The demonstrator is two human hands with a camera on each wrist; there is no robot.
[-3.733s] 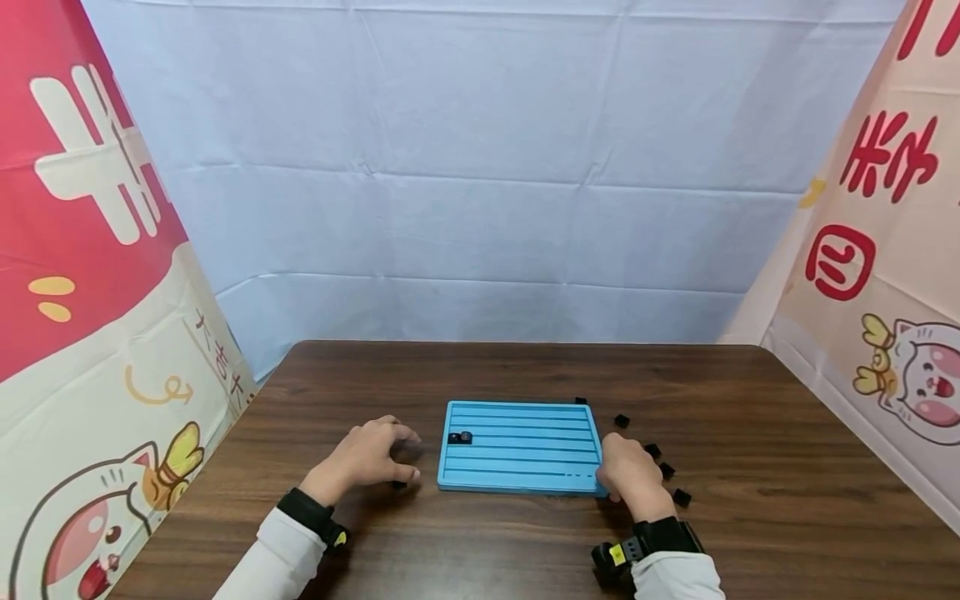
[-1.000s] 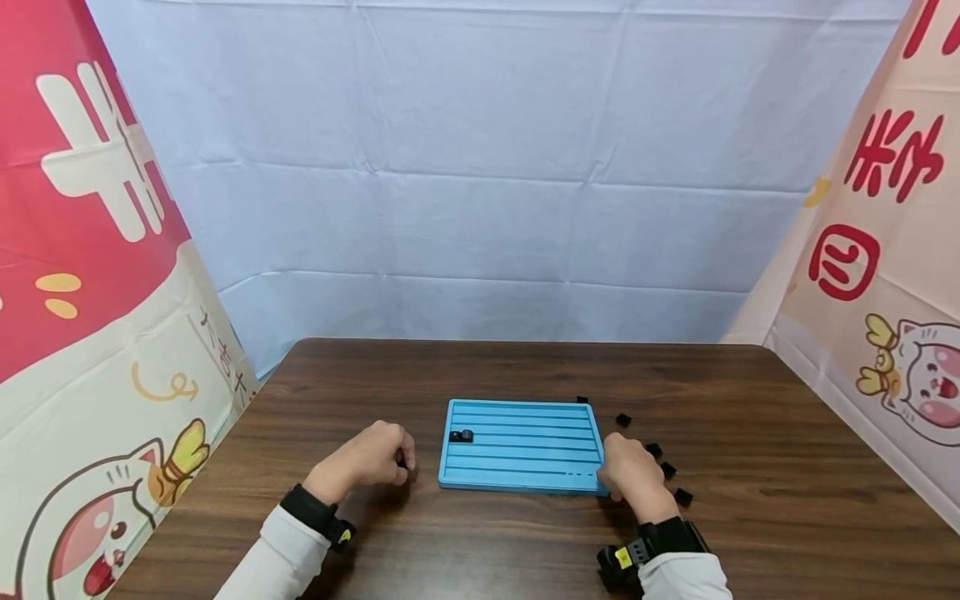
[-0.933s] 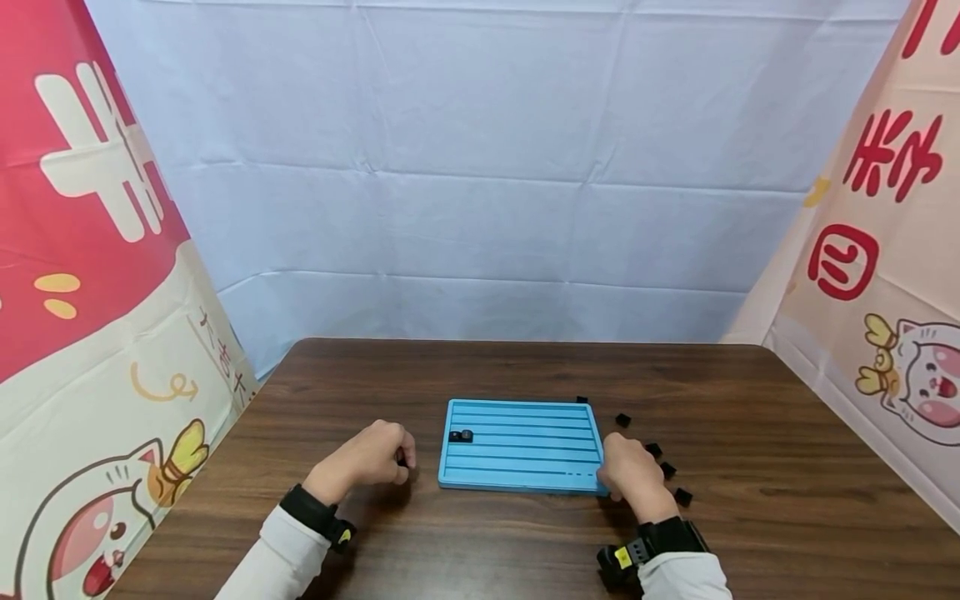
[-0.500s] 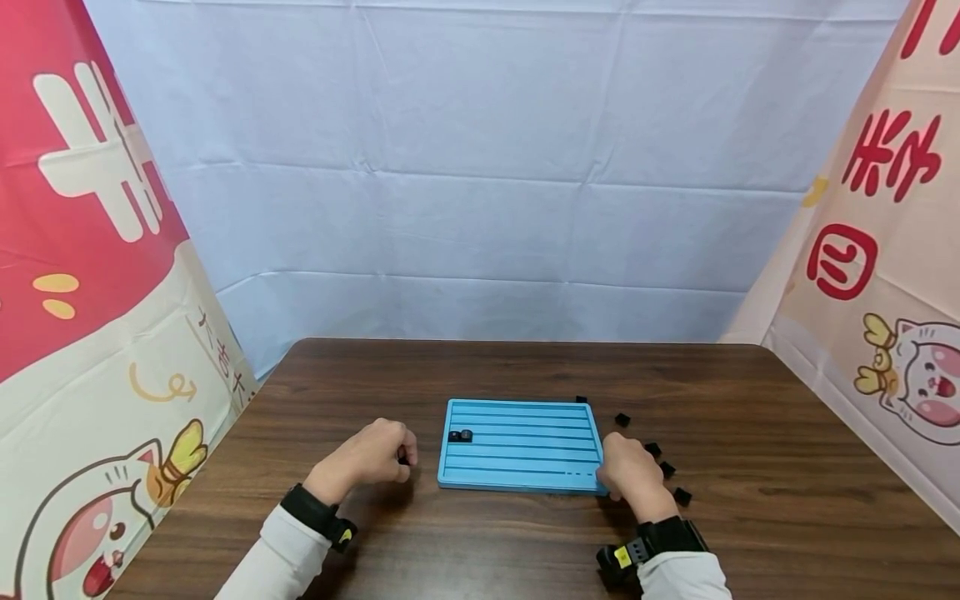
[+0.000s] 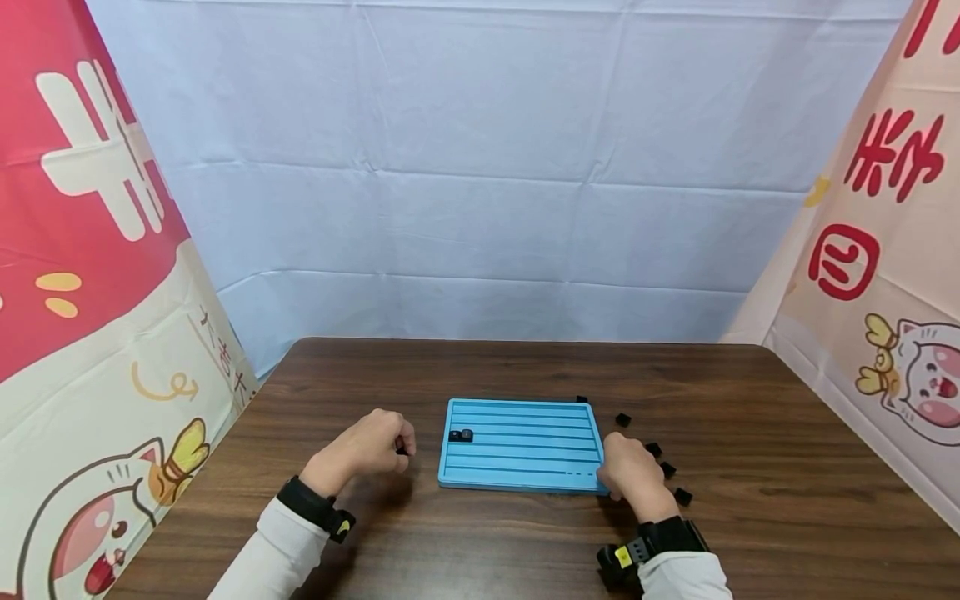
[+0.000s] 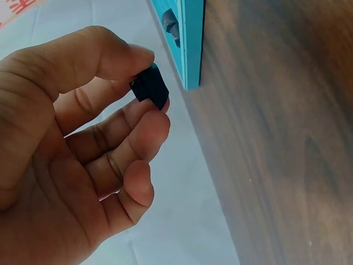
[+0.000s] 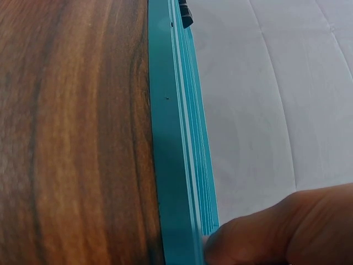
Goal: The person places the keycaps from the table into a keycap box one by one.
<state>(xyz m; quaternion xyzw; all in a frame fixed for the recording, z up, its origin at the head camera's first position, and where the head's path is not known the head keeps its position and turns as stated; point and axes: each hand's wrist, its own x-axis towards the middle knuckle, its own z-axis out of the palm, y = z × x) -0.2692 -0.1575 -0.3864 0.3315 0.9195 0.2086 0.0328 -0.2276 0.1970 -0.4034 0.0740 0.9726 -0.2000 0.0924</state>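
My left hand [image 5: 372,443] is raised left of a blue grooved tray [image 5: 525,457]. Between thumb and fingertips it pinches a small black keycap-like block [image 6: 150,87], clearly seen in the left wrist view. Two similar black blocks [image 5: 461,436] sit side by side in a groove near the tray's left end. At the tray's front right corner my right hand [image 5: 632,472] grips the edge with curled fingers. Its thumb [image 7: 259,237] touches the tray's rim in the right wrist view, where the other fingers are hidden.
Loose black blocks lie on the brown wooden table [image 5: 510,542]: one behind the tray [image 5: 582,399], another block [image 5: 622,419] beyond its right corner, and several near the right hand, including a block [image 5: 682,497]. A pale cloth [image 5: 480,167] hangs behind.
Earlier my left hand was spread low over a black block on the table; the fingers then closed on it. Now the hand has risen slightly with the block. The right hand keeps its place.
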